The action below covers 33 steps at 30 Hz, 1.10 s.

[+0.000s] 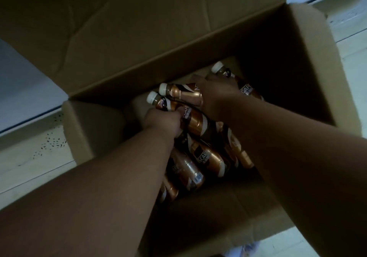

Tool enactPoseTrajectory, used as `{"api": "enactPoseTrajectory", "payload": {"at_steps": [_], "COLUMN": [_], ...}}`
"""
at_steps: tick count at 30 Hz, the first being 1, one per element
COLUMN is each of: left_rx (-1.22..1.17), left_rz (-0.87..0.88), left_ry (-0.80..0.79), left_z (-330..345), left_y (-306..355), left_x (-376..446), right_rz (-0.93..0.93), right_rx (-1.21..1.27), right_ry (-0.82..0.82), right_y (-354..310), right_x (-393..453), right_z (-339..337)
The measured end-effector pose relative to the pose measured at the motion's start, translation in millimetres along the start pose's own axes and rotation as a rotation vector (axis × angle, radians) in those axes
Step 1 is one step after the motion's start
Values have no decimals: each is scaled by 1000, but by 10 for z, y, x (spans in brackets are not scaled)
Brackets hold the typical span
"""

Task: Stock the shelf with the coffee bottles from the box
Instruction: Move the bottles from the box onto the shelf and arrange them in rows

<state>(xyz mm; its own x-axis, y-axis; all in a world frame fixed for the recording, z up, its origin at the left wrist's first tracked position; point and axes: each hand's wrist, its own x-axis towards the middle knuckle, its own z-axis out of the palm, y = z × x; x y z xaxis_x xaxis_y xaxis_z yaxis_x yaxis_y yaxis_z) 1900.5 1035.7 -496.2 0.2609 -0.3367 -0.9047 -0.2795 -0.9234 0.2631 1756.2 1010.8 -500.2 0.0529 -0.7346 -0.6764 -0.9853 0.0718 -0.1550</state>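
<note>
The box (309, 62) stands open on a pale floor (29, 157), flaps folded outward. Coffee bottles (208, 157) lie on their sides in a loose heap at its bottom, white caps pointing toward the far-left corner. No shelf is in view.

Left side: the left hand (162, 122) reaches down into the box. Its fingers curl round the lower bottle (195, 120), gripping the body just below the neck. The cap of this bottle projects clear of the hand.

Centre: the upper bottle (179, 91) lies just beside the lower one, touching it along the body.

Right side: the right hand (217, 97) lies over the upper bottle's body, knuckles up. Its fingers appear to wrap the label, but the fingertips are hidden beneath, so the firmness of the hold cannot be confirmed. A third bottle (224, 71) rests near the far wall, partly behind this hand.

Step in hand, as judged: extracting one bottle per hand. Recommended procedure:
1. Close each grip fully round the body, not the cap.
2. Lift each bottle cap-end first so the neighbours do not roll.
3. Raise both clear of the box wall before turning toward the shelf.

Caution: light is poor and the bottles look smooth; a partial grip may slip.
</note>
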Motion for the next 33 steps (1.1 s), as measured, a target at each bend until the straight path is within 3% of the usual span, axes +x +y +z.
{"api": "enactPoseTrajectory", "payload": {"at_steps": [3,8,11,15,25,28,33], "left_rx": [-102,-169,-266,-401,-411,-354,-307], "left_rz": [14,58,49,69,325,427,497], "left_ry": [-15,-148,-228,-270,-273,-227,-144], "left_z": [-10,-190,-432,-925,-2003,-2150,-2436], "left_y": [10,134,231,522,1322,1474,1719], "left_x": [-85,-606,-1197,-2255,-4666,-4839,-4575], "right_rz": [28,236,331,314,116,86,42], "right_rx": [157,645,948,1178,1276,1293,1368], "right_ry": [-56,-178,-124,38,336,401,352], "right_y": [24,108,36,-186,-758,-926,-1255], "right_x": [-107,-886,-1505,-2374,-4102,-4174,-3752], "right_z": [-120,-487,-814,-1512,-3361,-3662,-3838]}}
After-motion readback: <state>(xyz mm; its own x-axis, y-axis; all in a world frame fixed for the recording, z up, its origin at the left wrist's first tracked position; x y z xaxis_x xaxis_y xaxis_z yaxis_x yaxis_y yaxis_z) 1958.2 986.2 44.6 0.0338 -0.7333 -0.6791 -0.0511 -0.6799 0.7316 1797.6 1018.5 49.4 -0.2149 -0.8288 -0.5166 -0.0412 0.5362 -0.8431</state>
